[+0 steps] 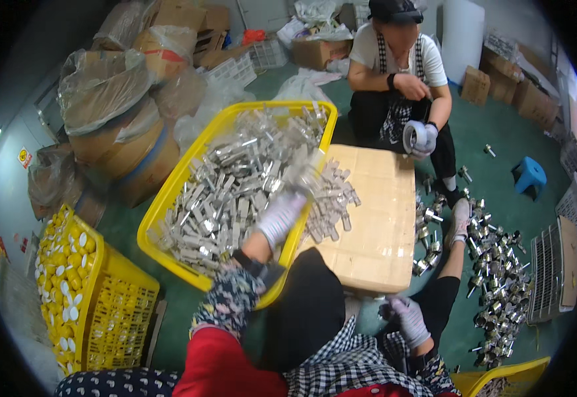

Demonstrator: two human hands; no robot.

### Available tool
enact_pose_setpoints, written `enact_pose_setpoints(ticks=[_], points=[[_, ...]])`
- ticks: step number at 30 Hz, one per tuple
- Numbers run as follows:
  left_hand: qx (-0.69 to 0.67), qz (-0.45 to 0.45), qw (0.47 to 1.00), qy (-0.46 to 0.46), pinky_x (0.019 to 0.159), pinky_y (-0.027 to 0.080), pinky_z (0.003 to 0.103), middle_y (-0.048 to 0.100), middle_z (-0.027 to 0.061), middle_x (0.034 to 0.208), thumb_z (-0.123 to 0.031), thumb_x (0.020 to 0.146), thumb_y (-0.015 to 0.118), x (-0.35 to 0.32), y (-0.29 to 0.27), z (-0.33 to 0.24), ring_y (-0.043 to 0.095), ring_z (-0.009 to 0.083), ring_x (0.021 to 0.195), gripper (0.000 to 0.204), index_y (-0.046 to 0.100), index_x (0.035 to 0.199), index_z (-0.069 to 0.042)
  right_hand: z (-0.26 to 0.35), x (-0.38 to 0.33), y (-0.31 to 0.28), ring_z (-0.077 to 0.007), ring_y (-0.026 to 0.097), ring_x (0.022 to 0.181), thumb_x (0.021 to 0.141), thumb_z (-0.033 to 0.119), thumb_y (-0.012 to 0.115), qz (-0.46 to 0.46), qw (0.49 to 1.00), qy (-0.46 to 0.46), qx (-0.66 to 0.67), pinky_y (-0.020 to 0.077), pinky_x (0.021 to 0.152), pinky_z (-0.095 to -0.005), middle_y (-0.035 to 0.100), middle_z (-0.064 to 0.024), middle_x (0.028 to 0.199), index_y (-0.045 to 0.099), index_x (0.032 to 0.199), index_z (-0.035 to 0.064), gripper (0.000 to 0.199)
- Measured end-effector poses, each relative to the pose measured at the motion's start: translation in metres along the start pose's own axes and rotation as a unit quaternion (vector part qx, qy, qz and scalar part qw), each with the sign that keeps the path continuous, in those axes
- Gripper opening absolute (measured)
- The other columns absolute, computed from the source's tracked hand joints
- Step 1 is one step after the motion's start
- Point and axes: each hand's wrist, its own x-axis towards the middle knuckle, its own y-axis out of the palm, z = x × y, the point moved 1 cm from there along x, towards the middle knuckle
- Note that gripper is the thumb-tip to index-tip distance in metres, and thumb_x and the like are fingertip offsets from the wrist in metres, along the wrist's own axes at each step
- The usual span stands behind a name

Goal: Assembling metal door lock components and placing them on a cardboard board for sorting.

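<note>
Reaching arm: your left hand (280, 220), gloved, is over the right side of the yellow tub (169, 261).
Left grip: blurred; a smeared silver piece (302, 177) shows at its fingertips, but I cannot tell whether they are clamped on it.
Right hand: yours (409, 322), also gloved, is low beside your knee, near the front edge of the surface (374, 218).
Right grip: fingers partly curled; I cannot tell whether they hold anything.
Metal parts: heaped (225, 192) in the tub, with a loose pile (331, 202) on the surface, just beside its rim.
Floor: silver cups (500, 284) with stems lie to your right; a blue stool (530, 175) stands beyond.
Yellow basket: at your left (120, 311), full of yellow and white caps (67, 278).
Co-worker: sits (401, 66) across from you, a white ring (414, 136) in one gloved hand.
</note>
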Motion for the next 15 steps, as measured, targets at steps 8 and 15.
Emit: enact_pose_setpoints(ticks=[8,15], points=[[-0.106,-0.105,0.954,-0.261,0.062,0.046,0.036,0.061,0.0135,0.083,-0.05,0.08,0.048,0.171,-0.08,0.097,0.059,0.0246,0.065,0.058,0.057,0.101,0.002,0.014,-0.011,0.033,-0.0183,0.062,0.082,0.085,0.026,0.058,0.049,0.999,0.016,-0.007,0.0499,0.075,-0.029,0.063,-0.0145,0.092,0.051,0.111,-0.0074,0.043],[0.0,0.12,0.982,-0.143,0.062,0.049,0.031,0.062,0.0132,0.091,-0.041,0.085,0.05,0.042,-0.002,-0.016,0.06,0.0192,0.079,0.051,0.053,0.117,-0.001,0.011,-0.002,0.03,-0.0139,0.061,0.08,0.083,0.028,0.058,0.068,0.992,0.025,-0.101,0.0479,0.074,-0.0257,0.064,-0.0108,0.089,0.057,0.101,-0.0056,0.038]])
